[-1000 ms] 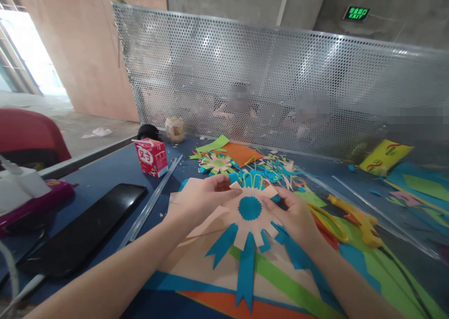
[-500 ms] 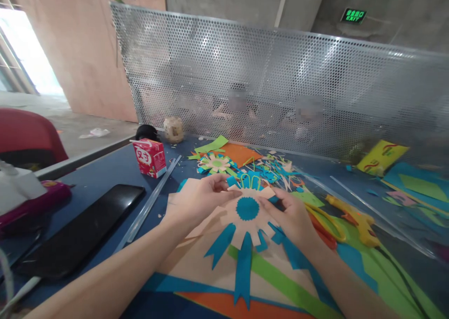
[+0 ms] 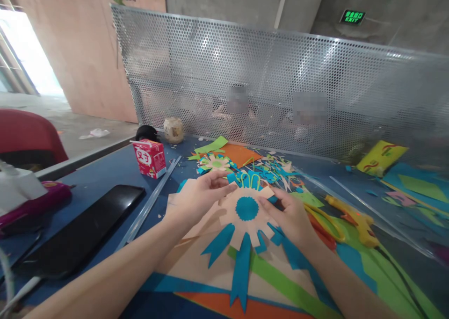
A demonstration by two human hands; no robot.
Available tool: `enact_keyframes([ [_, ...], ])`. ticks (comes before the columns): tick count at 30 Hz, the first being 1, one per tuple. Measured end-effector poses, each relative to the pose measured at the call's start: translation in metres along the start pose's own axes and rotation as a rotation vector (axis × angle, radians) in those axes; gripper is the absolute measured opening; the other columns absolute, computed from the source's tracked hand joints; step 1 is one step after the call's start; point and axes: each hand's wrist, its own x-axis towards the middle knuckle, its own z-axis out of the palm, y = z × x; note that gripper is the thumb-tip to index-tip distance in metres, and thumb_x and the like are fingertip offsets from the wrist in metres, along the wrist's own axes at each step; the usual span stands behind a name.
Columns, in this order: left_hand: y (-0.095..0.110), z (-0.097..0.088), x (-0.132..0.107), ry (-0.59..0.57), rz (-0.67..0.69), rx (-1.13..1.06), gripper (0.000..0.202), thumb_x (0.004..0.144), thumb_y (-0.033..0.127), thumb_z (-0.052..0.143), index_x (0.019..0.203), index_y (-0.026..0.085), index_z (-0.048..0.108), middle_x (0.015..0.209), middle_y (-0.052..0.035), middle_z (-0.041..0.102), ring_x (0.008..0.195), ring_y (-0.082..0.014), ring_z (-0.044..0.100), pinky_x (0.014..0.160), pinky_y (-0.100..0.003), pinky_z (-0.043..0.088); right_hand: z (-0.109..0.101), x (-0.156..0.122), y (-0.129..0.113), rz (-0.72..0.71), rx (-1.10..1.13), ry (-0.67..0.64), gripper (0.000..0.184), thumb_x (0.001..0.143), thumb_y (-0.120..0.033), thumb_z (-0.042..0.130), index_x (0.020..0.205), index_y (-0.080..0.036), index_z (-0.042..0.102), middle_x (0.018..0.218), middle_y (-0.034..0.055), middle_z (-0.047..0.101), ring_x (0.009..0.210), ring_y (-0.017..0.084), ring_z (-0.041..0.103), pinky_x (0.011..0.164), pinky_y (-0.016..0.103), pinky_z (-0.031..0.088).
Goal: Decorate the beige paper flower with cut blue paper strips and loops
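**Rosette (image 3: pixel 247 208) pinched at upper edge, both hands**

Rosette is between the hands, over beige sheet (image 3: pixel 196 263); contact with sheet unclear. Left hand (image 3: pixel 206 192): thumb and fingers grasp its upper-left petals. Right hand (image 3: pixel 291 211): thumb on front, fingers partly hidden behind, gripping upper-right petal. Blue disc centred, lower petals free of fingers.

Counts: one green strip (image 3: pixel 280 281) under rosette; one finished-looking second rosette (image 3: pixel 216 163) beyond left hand; one scissors (image 3: pixel 342 234), one glue gun (image 3: pixel 366 228), both right of right hand. Left side: one phone (image 3: pixel 84 230), one red carton (image 3: pixel 150 159), one jar (image 3: pixel 173 130). Far right: one yellow packet (image 3: pixel 382 157). Scraps (image 3: pixel 277 167): too many to count. Two people behind mesh panel (image 3: pixel 245 52).
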Motion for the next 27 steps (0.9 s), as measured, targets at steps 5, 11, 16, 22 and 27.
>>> enact_keyframes([
  [5, -0.001, -0.004, 0.002, 0.028, -0.045, -0.09, 0.034, 0.066, 0.036, 0.063, 0.095, 0.018, 0.06, 0.081, -0.0024, 0.058, 0.072, -0.0101, 0.051, 0.062, -0.022, 0.041, 0.001, 0.0, -0.001, 0.044, 0.024, -0.04, 0.028, 0.074, -0.041, 0.05, 0.086, -0.017, 0.06, 0.074, 0.0025, 0.062, 0.063, 0.015, 0.054, 0.057, 0.026, 0.044],
  [11, -0.002, -0.006, 0.004, 0.075, -0.092, -0.123, 0.032, 0.065, 0.039, 0.063, 0.089, 0.019, 0.062, 0.081, -0.0033, 0.06, 0.072, -0.0114, 0.054, 0.062, -0.022, 0.042, 0.0, 0.002, -0.001, 0.09, 0.177, -0.095, 0.025, 0.073, -0.039, 0.052, 0.081, -0.017, 0.06, 0.076, 0.0027, 0.063, 0.07, 0.017, 0.057, 0.062, 0.027, 0.045],
  [16, 0.001, -0.002, -0.003, -0.088, -0.21, -0.041, 0.038, 0.064, 0.04, 0.064, 0.096, 0.022, 0.06, 0.073, 0.0, 0.057, 0.061, -0.0098, 0.051, 0.053, -0.021, 0.04, -0.003, 0.005, 0.003, 0.217, 0.395, -0.063, 0.027, 0.069, -0.038, 0.058, 0.085, -0.016, 0.058, 0.076, 0.0035, 0.065, 0.069, 0.018, 0.059, 0.06, 0.027, 0.047],
  [22, 0.0, -0.002, -0.004, -0.043, -0.172, 0.088, 0.034, 0.062, 0.037, 0.066, 0.09, 0.02, 0.061, 0.059, 0.0043, 0.046, 0.046, -0.006, 0.036, 0.041, -0.019, 0.027, -0.012, 0.01, 0.005, 0.349, 0.559, -0.043, 0.035, 0.061, -0.031, 0.065, 0.092, -0.017, 0.056, 0.079, 0.0028, 0.067, 0.065, 0.015, 0.061, 0.054, 0.022, 0.046],
  [27, 0.001, 0.0, -0.005, -0.078, -0.187, 0.034, 0.029, 0.063, 0.038, 0.065, 0.084, 0.018, 0.062, 0.062, 0.0024, 0.051, 0.049, -0.0066, 0.04, 0.044, -0.019, 0.031, -0.011, 0.013, 0.012, 0.386, 0.468, -0.048, 0.029, 0.062, -0.032, 0.064, 0.085, -0.016, 0.059, 0.071, 0.0026, 0.065, 0.052, 0.01, 0.056, 0.037, 0.016, 0.033],
])
